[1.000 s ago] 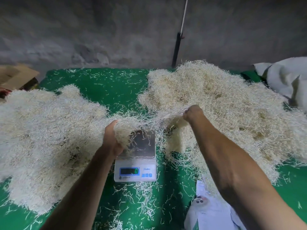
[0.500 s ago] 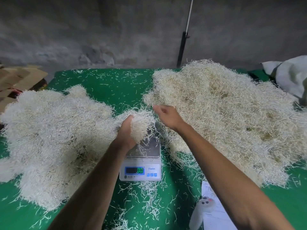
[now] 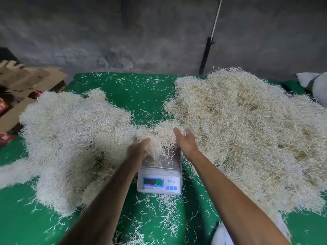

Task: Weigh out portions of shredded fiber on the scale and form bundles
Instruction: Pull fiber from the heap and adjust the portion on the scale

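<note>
Fiber is being gathered into a clump (image 3: 160,137) just above the far end of the scale (image 3: 160,175). The clump is cupped from the left by the left hand (image 3: 138,151), fingers curled into it, and steadied by the right hand (image 3: 185,141), fingers straight and relaxed. Weighing seems only begun: green digits glow on the display, unreadable, and the brand word beside them is blurred. One large pile (image 3: 70,144) lies left of the scale, another (image 3: 247,135) right; whether either is already weighed cannot be told.
</note>
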{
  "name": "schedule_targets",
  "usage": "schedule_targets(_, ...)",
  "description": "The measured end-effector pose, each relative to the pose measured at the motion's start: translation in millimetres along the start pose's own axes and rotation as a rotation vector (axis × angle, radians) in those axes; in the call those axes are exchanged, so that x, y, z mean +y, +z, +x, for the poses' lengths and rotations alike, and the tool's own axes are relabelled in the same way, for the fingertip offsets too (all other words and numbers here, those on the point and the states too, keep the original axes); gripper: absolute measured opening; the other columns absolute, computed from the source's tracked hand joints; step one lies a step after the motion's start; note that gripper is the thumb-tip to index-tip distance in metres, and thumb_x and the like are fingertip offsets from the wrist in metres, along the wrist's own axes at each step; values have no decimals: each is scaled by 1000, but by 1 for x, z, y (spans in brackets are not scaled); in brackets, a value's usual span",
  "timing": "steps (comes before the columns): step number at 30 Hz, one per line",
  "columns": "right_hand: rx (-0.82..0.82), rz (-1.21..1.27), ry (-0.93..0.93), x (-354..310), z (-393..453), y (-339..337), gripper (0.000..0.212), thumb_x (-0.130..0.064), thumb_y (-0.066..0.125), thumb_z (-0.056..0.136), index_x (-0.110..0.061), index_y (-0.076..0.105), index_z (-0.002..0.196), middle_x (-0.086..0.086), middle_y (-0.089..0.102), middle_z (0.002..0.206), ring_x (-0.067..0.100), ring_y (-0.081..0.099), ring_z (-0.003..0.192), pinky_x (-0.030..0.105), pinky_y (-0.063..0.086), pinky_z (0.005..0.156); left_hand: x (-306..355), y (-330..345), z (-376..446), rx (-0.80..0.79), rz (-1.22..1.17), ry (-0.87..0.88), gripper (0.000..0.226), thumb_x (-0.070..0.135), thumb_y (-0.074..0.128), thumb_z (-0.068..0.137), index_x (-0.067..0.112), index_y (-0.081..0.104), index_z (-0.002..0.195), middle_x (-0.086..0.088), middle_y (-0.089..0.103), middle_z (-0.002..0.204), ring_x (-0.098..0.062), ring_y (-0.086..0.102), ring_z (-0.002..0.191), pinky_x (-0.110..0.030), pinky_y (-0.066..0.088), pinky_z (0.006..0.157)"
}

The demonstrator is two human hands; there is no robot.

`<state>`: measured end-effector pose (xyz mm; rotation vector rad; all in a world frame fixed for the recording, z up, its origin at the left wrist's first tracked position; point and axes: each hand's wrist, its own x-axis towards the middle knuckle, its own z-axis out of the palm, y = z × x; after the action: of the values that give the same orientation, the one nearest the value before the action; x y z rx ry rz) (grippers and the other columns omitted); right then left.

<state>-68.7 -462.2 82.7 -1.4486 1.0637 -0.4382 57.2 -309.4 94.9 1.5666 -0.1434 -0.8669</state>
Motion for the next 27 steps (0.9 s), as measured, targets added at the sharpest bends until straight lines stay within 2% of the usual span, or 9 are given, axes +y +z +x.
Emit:
schedule_targets(2, -119, -227, -28, 13, -5, -3, 56, -63, 48, 100, -13, 64, 118, 11, 68, 80, 18, 67, 74, 46, 56, 93, -10, -11, -9, -25, 259, 61, 27, 29, 72, 92, 7, 65, 107, -10, 70, 100, -25, 68, 92, -47, 57, 86)
schedule_targets(4, -37, -348, -54, 29, -15, -9, 70, -71, 34, 100, -13, 68, 116, 14, 74, 95, 26, 72, 86, 49, 56, 95, -30, -26, -10, -4, 404, 179, 20, 34, 71, 92, 18, 61, 87, 5, 65, 80, -13, 62, 74, -32, 48, 73)
schedule_targets(7, 105, -269, -9, 59, -29, -18, 82, -68, 16, 103, -7, 61, 133, 23, 67, 126, 38, 63, 120, 49, 47, 107, -56, -39, -27, 127, 243, 309, 20, 46, 59, 99, 42, 65, 118, 29, 61, 116, 4, 57, 104, -32, 42, 94)
schedule_targets(10, 125, -67, 202, 105, -46, -20, 65, -54, 17, 110, -11, 67, 108, 20, 70, 107, 31, 63, 102, 55, 47, 109, -90, -44, -41, 239, 34, 228, 17, 54, 50, 99, 61, 65, 101, 29, 64, 114, 5, 58, 107, -38, 45, 95)
schedule_targets(13, 216, 281, 356, 140, -61, -19, 49, -37, 35, 109, 2, 64, 119, 23, 71, 113, 31, 64, 91, 46, 54, 93, -129, -52, -48, 203, -174, 4, 47, 65, 44, 98, 31, 63, 126, 11, 71, 116, -10, 68, 106, -36, 49, 97)
schedule_targets(16, 257, 573, 370, 158, -78, -12, 42, -28, 35, 111, 3, 62, 121, 24, 65, 131, 33, 65, 123, 35, 54, 99, -158, -63, -58, 210, -224, -89, 53, 67, 34, 100, 25, 65, 107, 7, 78, 97, -7, 72, 95, -26, 48, 85)
schedule_targets(21, 259, 519, 331, 166, -96, -4, 45, -29, 35, 112, 7, 59, 126, 28, 61, 134, 39, 64, 117, 43, 46, 112, -164, -71, -63, 181, -231, -154, 76, 67, 33, 101, 4, 52, 139, -11, 62, 132, -23, 60, 120, -34, 43, 102)
schedule_targets(24, 264, 561, 300, 166, -98, -4, 44, -37, 35, 111, -6, 65, 114, 15, 71, 122, 24, 70, 109, 29, 50, 102, -161, -69, -69, 163, -211, -142, 80, 67, 32, 101, 2, 46, 145, -16, 57, 142, -26, 56, 127, -36, 40, 109)
schedule_targets(27, 268, 543, 285, 167, -98, -4, 38, -36, 40, 110, -10, 68, 109, 11, 75, 114, 19, 73, 103, 32, 53, 102, -164, -71, -69, 158, -203, -127, 81, 68, 32, 100, 1, 45, 145, -17, 55, 144, -24, 56, 125, -34, 40, 110)
